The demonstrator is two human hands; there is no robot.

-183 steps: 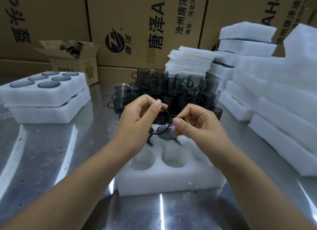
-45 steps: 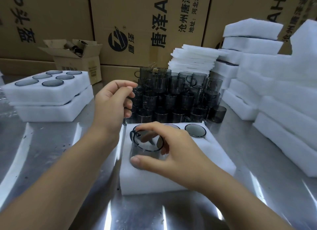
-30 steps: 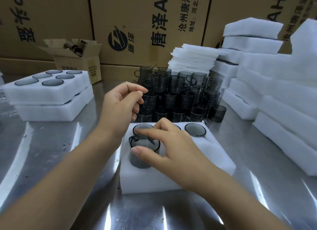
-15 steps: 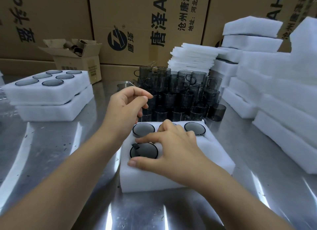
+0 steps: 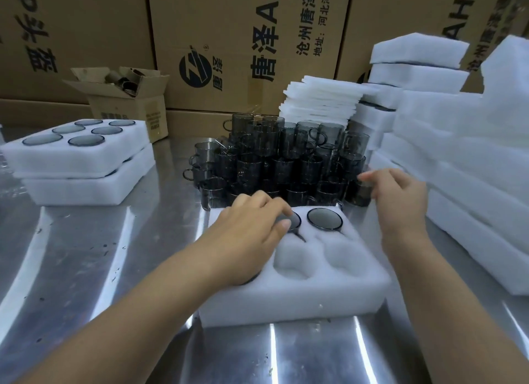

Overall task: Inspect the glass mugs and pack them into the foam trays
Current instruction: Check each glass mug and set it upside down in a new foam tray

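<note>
- Left hand: half a second ago it was hovering, curled, just behind the foam tray. Now it is lying across the tray's left pockets with fingers relaxed, gripping nothing. Its thumb is touching the rim of the back-middle mug.
- Front-left pocket of the tray: the mug the right hand was pressing in here is now hiding under the left palm, with only a dark edge showing. I am judging it seated.
- Back-right mug: it is sitting with its rim about level with the foam, round and dark grey. The two front pockets right of the left hand are standing empty.
- Right hand: it is no longer on the tray and is reaching to the mug pile just behind the tray's right corner. The fingers are loosely extended and blurred, and no mug is visibly held.
- Reading: one placement is finishing and the next pick is starting, with two pockets remaining.
- Pile behind the tray: smoky, thin-walled glass mugs with side handles are standing in stacked tiers.
</note>
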